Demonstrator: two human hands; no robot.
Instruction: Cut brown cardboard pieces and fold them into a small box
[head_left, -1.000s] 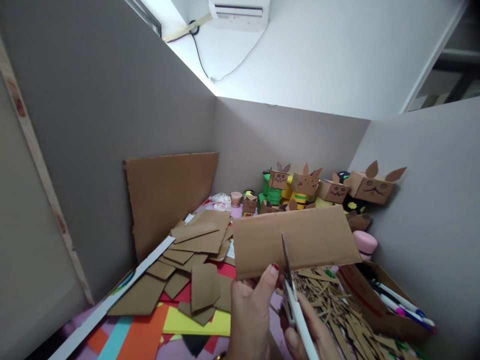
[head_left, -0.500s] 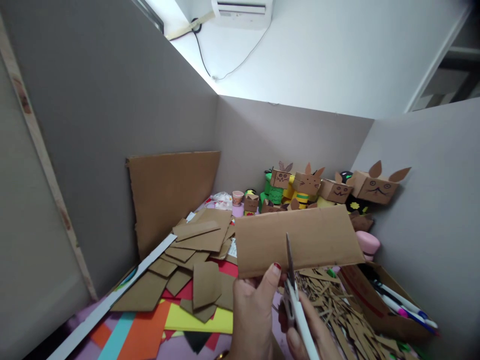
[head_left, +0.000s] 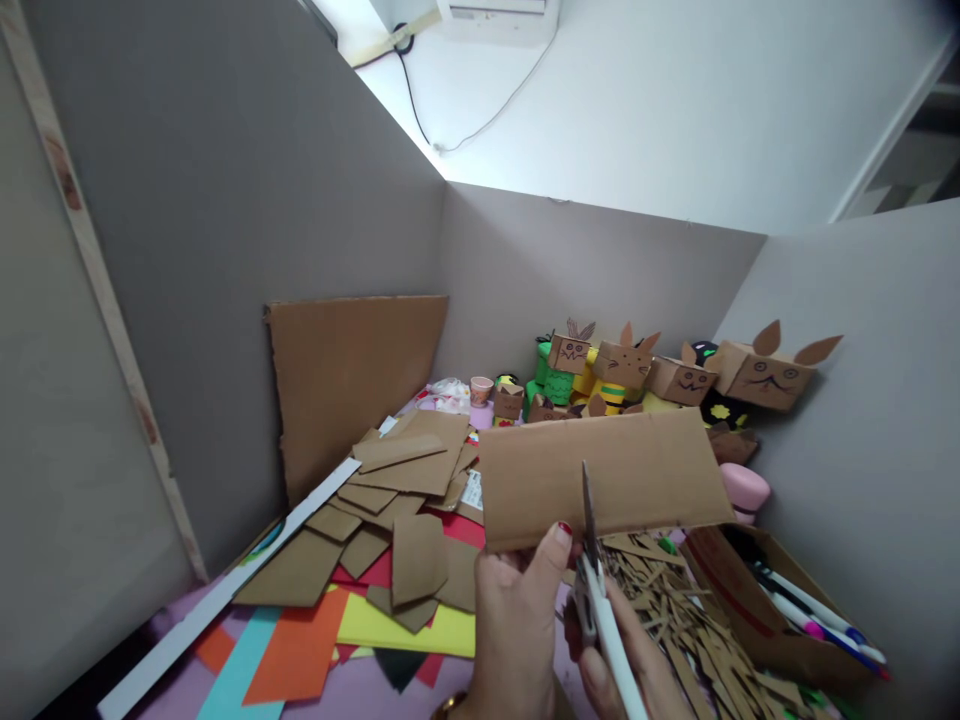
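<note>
My left hand (head_left: 521,610) grips the lower edge of a rectangular cardboard piece (head_left: 660,465), its thumb flat on the near face. In my right hand (head_left: 637,640) is a pair of white-handled scissors (head_left: 615,645). One blade lies in front of the cardboard, pointing up across its middle from the bottom edge; the other blade is hidden behind it. Below and right of the cardboard, a heap of thin cardboard strips (head_left: 682,610) spreads beside my right hand. Cut cardboard pieces (head_left: 416,560) lie to the left of my left hand.
Several cardboard animal figures (head_left: 622,362) stand along the back. A cardboard box (head_left: 750,590) with markers sits at the right. Coloured paper (head_left: 300,650) and a long white strip (head_left: 232,580) lie at the left. A big cardboard sheet (head_left: 360,380) leans on the grey partition.
The view has shifted slightly, so the whole scene sits a little further right. Hands, scissors and cardboard keep almost the same positions relative to each other.
</note>
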